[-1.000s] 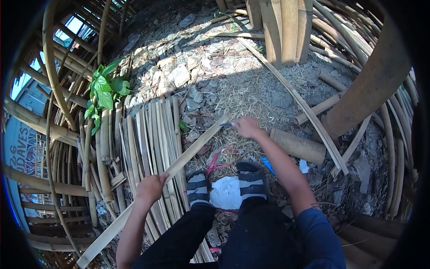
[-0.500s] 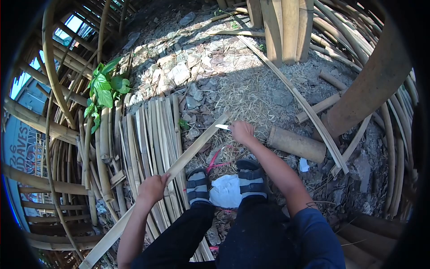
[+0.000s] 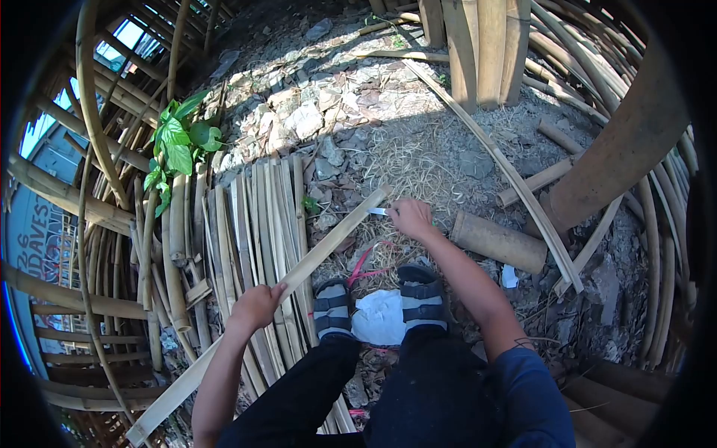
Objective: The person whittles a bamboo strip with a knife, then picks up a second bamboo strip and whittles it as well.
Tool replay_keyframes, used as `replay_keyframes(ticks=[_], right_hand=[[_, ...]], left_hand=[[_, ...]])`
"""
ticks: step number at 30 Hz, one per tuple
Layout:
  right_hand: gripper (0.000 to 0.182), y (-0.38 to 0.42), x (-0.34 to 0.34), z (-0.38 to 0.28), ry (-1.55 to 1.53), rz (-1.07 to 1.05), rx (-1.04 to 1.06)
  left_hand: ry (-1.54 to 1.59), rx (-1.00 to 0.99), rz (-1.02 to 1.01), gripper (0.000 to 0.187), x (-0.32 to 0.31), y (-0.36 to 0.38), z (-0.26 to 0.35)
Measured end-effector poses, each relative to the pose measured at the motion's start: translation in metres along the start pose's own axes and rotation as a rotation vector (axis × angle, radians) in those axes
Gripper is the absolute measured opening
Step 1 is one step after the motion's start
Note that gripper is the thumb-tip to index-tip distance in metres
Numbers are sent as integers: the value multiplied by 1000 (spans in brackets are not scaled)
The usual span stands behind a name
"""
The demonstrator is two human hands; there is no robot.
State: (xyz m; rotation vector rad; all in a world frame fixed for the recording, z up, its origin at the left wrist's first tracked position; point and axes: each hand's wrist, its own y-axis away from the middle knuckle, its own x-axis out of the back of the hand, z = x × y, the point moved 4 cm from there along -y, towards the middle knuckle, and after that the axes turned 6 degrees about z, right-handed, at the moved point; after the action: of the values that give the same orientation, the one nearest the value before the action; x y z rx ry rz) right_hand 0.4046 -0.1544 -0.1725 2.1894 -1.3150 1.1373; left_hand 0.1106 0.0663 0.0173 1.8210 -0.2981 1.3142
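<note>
A long flat bamboo strip (image 3: 328, 243) slants from the lower left up to the middle of the view. My left hand (image 3: 255, 307) is closed around it, thumb lying on its upper face. Near the strip's far end, my right hand (image 3: 410, 219) is closed on a knife (image 3: 379, 211). The pale blade points left, its tip right at the strip's edge. Thin curly shavings (image 3: 407, 164) lie on the ground beyond this end. Between my sandalled feet rests a white crumpled sheet or bag (image 3: 379, 318), with a pink ribbon (image 3: 362, 265) just above it.
Split bamboo strips (image 3: 258, 201) lie in a row at left, beside a leafy plant (image 3: 175, 142). To the right are a short bamboo piece (image 3: 500, 242), a long slat (image 3: 497, 153) and a thick leaning pole (image 3: 612, 149). Stones (image 3: 305, 119) cover the ground ahead.
My right hand and the knife have shifted slightly right and down, and the blade has turned a little. My left hand keeps its grip on the strip. The whole view has shifted slightly.
</note>
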Motion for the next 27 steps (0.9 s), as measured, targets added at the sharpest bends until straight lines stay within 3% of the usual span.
replay_keyframes(ticks=[4, 6, 9, 13, 16, 19, 21, 25, 27], right_hand=[[26, -5, 5, -1, 6, 55, 39], [28, -1, 0, 0, -7, -51, -9], [30, -8, 6, 4, 20, 29, -22], [29, -2, 1, -1, -54, -40, 31], [28, -5, 6, 2, 89, -24, -69], [27, -1, 8, -5, -109, 4, 8], [26, -1, 0, 0, -36, -94, -97], [23, -21, -6, 18, 100, -22, -241], [28, -18, 1, 12, -89, 19, -43]], left_hand=[[0, 4, 0, 72, 1, -1, -1], [-1, -1, -6, 73, 3, -2, 0], [12, 0, -24, 73, 2, 0, 1], [48, -7, -36, 74, 3, -4, -3], [58, 2, -46, 74, 3, -5, -3], [59, 8, -36, 74, 6, -3, -2], [56, 7, -48, 74, 5, -1, 0], [60, -20, -11, 75, 2, 1, 0], [86, -5, -34, 75, 5, 3, 1]])
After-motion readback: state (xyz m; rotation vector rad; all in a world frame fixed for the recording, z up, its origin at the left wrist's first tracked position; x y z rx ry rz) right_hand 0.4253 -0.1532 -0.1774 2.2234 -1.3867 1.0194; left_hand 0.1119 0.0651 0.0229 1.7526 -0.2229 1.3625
